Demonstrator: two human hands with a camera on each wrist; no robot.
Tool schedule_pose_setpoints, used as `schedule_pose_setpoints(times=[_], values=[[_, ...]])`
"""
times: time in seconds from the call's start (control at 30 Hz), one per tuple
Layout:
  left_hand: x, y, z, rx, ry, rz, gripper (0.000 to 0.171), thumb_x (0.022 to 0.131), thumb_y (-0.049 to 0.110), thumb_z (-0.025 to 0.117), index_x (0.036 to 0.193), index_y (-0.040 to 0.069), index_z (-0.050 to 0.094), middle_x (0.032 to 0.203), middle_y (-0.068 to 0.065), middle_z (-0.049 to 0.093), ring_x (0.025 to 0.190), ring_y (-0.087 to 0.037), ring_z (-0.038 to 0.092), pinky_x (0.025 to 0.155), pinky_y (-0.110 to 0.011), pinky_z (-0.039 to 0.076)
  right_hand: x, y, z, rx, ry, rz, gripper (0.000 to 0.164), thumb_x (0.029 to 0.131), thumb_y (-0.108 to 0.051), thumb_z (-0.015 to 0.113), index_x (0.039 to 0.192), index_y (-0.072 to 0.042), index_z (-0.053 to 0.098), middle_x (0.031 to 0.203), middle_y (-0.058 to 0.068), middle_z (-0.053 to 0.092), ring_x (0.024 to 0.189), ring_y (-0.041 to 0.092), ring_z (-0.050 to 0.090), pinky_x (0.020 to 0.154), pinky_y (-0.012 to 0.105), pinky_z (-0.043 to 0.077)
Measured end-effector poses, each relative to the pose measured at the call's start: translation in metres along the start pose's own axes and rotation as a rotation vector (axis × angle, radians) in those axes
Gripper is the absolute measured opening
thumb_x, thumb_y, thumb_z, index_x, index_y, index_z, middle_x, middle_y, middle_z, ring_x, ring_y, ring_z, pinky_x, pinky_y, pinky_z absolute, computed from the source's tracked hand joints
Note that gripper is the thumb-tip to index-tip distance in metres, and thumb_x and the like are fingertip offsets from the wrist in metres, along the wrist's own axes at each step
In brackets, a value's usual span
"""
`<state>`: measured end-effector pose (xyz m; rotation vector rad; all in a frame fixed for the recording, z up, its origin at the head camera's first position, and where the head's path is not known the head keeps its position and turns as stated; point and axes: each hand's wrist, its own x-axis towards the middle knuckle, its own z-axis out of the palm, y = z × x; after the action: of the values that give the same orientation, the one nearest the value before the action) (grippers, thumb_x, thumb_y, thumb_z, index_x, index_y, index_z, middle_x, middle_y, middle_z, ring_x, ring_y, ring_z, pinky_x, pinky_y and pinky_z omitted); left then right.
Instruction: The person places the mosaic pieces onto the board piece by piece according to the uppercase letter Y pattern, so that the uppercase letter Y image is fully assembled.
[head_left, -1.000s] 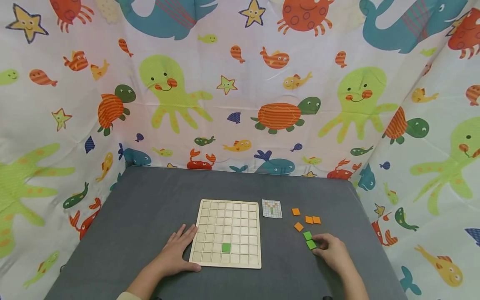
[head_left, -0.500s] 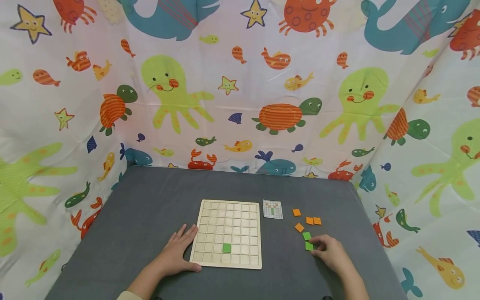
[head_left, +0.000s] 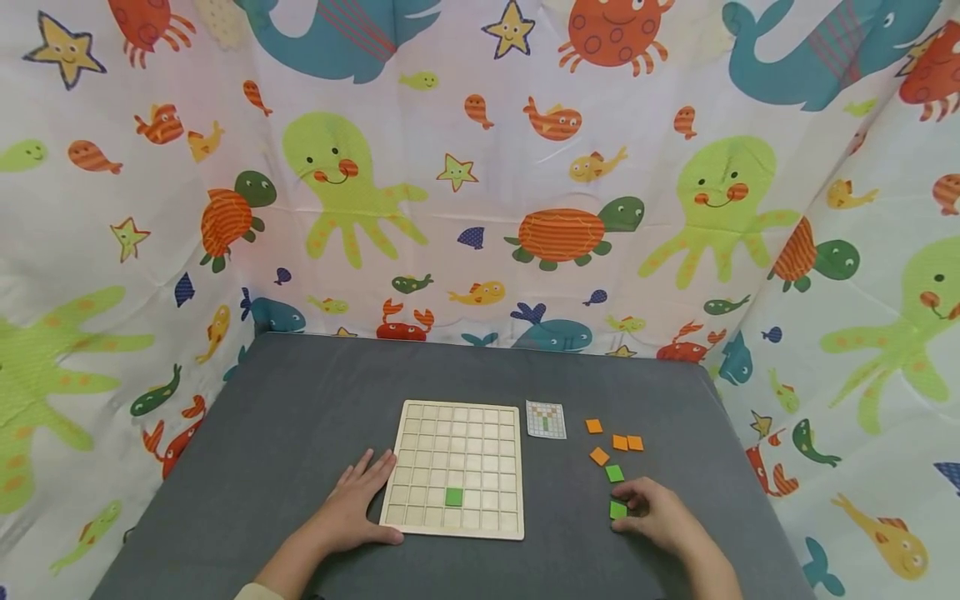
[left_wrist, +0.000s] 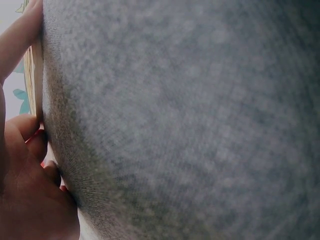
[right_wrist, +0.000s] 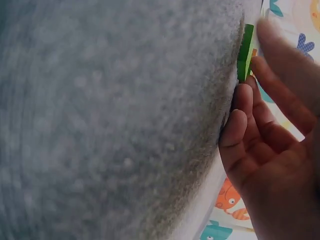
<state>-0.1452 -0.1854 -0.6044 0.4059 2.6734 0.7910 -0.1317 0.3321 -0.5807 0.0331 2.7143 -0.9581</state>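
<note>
A square wooden grid board (head_left: 420, 521) lies on the dark grey table with one green tile (head_left: 453, 497) in a low row. Spread along the board's left edge, my left hand (head_left: 348, 508) has its thumb at the near corner and fingertips higher up; the left wrist view shows the fingers by the board's side. To the right, my right hand (head_left: 660, 517) pinches a second green tile (head_left: 617, 510) between thumb and fingers, low at the table. In the right wrist view this green tile (right_wrist: 245, 52) shows beside the fingers. A third green tile (head_left: 615, 473) lies just beyond.
Several orange tiles (head_left: 594, 426) lie loose beyond the green ones. Right of the board's far corner is a small pattern card (head_left: 546, 420) with a printed grid. A white curtain (head_left: 450, 250) with sea animals stands behind and at both sides of the table (head_left: 337, 375).
My right hand has drawn the near green tile toward me, away from the other green tile, which now lies apart from it. The left hand stays at the board.
</note>
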Motion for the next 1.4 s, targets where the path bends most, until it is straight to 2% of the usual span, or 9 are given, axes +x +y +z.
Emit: schedule_pose_setpoints(times=[0.2,0.37,0.6,0.7,0.87,1.03,1.2,1.4], values=[[0.000,0.000,0.001,0.004,0.004,-0.013,0.131,0.060,0.074,0.082,0.162,0.019,0.023,0.169,-0.001,0.022,0.157,-0.035,0.007,0.123,-0.061,0.007,-0.002,-0.004,0.001,-0.016,-0.004,-0.001,0.031,0.071,-0.007,0.089,0.097,-0.015,0.075,0.094,-0.003,0.065,0.084,0.012,0.058,0.071,0.028,0.051],[0.000,0.000,0.001,-0.005,0.007,-0.004,0.131,0.061,0.073,0.082,0.162,0.017,0.023,0.168,-0.003,0.023,0.157,-0.037,0.008,0.122,-0.063,0.008,-0.001,-0.006,0.002,-0.060,-0.004,-0.075,0.024,0.077,-0.008,0.086,0.098,-0.013,0.075,0.092,-0.004,0.064,0.079,0.009,0.057,0.066,0.026,0.049],[0.001,-0.002,0.002,-0.004,0.006,0.002,0.130,0.061,0.073,0.082,0.162,0.016,0.024,0.168,-0.004,0.024,0.157,-0.038,0.008,0.122,-0.064,0.009,0.001,-0.014,0.005,-0.131,0.071,-0.096,0.022,0.082,-0.008,0.082,0.101,-0.013,0.073,0.097,-0.002,0.063,0.087,0.010,0.059,0.077,0.034,0.054],[0.001,-0.003,0.003,0.005,0.007,0.004,0.131,0.060,0.075,0.082,0.162,0.017,0.024,0.168,-0.004,0.024,0.157,-0.038,0.008,0.122,-0.064,0.009,0.001,-0.020,0.004,-0.160,0.102,-0.124,0.021,0.084,-0.008,0.081,0.103,-0.013,0.073,0.100,-0.001,0.063,0.088,0.011,0.058,0.078,0.036,0.054],[0.001,-0.004,0.004,-0.006,0.018,0.010,0.131,0.060,0.073,0.083,0.162,0.016,0.025,0.168,-0.006,0.025,0.156,-0.039,0.009,0.122,-0.065,0.008,0.002,-0.033,0.004,-0.166,0.159,-0.161,0.024,0.083,-0.010,0.082,0.106,-0.014,0.074,0.100,-0.002,0.066,0.086,0.011,0.061,0.075,0.033,0.054],[0.000,-0.002,0.003,0.001,0.021,0.011,0.130,0.060,0.072,0.083,0.162,0.015,0.026,0.168,-0.006,0.025,0.156,-0.039,0.010,0.122,-0.065,0.009,0.005,-0.046,0.005,-0.182,0.201,-0.221,0.023,0.080,-0.010,0.085,0.101,-0.015,0.076,0.098,-0.005,0.068,0.085,0.011,0.063,0.074,0.032,0.055],[-0.002,0.001,0.000,-0.012,0.031,0.017,0.129,0.060,0.068,0.086,0.161,0.013,0.027,0.167,-0.007,0.026,0.156,-0.040,0.010,0.121,-0.066,0.009,0.009,-0.056,0.009,-0.175,0.207,-0.253,0.024,0.080,-0.010,0.085,0.101,-0.017,0.076,0.094,-0.007,0.066,0.084,0.012,0.062,0.073,0.032,0.054],[0.000,0.001,0.002,0.004,0.023,0.011,0.131,0.060,0.073,0.083,0.162,0.015,0.026,0.168,-0.005,0.025,0.156,-0.038,0.009,0.122,-0.064,0.009,0.013,-0.062,0.015,-0.154,0.191,-0.285,0.025,0.081,-0.010,0.084,0.105,-0.015,0.077,0.093,-0.006,0.065,0.083,0.011,0.060,0.072,0.029,0.054]])
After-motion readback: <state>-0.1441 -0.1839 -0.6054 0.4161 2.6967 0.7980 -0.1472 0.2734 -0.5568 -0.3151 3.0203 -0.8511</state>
